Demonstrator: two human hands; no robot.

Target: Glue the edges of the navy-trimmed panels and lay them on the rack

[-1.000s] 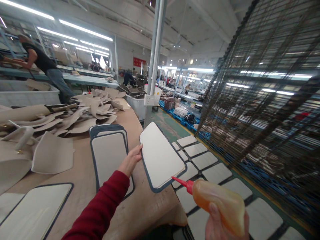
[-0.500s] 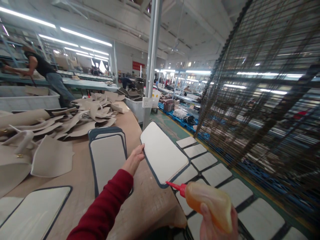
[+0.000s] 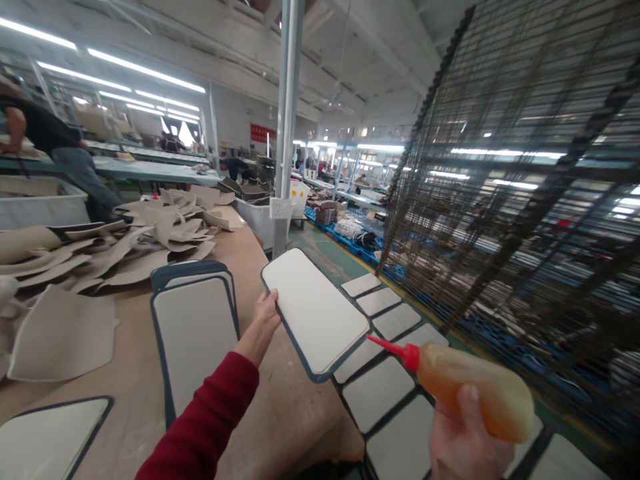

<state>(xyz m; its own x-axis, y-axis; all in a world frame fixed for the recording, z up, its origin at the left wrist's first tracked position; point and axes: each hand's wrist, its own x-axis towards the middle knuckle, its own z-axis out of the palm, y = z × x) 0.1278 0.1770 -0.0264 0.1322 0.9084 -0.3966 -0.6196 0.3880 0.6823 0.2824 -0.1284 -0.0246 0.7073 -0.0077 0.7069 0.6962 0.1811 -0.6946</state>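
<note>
My left hand [image 3: 265, 317] grips the left edge of a cream panel with a dark blue border [image 3: 317, 310], held tilted above the table's right edge. In my right hand [image 3: 467, 430] is a glue bottle [image 3: 475, 387], lying on its side with amber liquid inside. Its red pointed nozzle [image 3: 390, 345] reaches the panel's right corner; whether the tip touches cannot be made out. Left of my left forearm lies a stack of similar panels [image 3: 197, 327]. Another bordered panel [image 3: 47, 437] rests at the table's near left, partly out of view.
Several panels [image 3: 380, 393] lie in rows on a rack right of the table [image 3: 285, 427]. A tilted wire mesh rack [image 3: 500, 167] rises beyond. Beige cut pieces [image 3: 145, 240] heap at the left. A post [image 3: 289, 120] stands ahead; a person [image 3: 55, 140] bends at the far left.
The nozzle has moved along the panel's near edge from its lower corner to its right corner, and the bottle has swung rightward. My view has turned slightly right.
</note>
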